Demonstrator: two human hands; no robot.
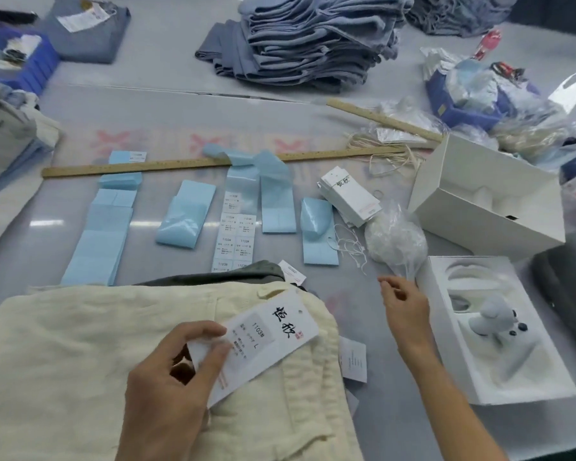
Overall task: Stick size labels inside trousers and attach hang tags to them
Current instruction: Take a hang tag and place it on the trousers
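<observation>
Cream trousers [80, 361] lie folded on the table [180, 104] directly in front of you, over a dark grey garment [213, 277] whose edge shows behind them. Your left hand [170, 387] pinches the near end of a white hang tag [266, 337] between thumb and fingers; the tag rests slanted on the trousers, its printed size sticker facing up. Your right hand [403, 304] hovers just right of the trousers with fingers loosely curled, the thumb and forefinger close together; you cannot tell whether anything thin is pinched between them. Just beyond it sits a clear plastic bag [396, 241], with loose white strings [346, 244] beside that. Pale blue label strips [100, 241] lie in rows across the middle of the table, one white sheet of printed size labels [235, 234] among them. A stack of blank hang tags [350, 197] sits to their right, a long wooden ruler [180, 164] behind them. An open white box [486, 207] and a white tray [512, 377] holding a small grey toy [492, 319] stand at your right. Blue folded trousers [313, 38] are piled at the far side.
</observation>
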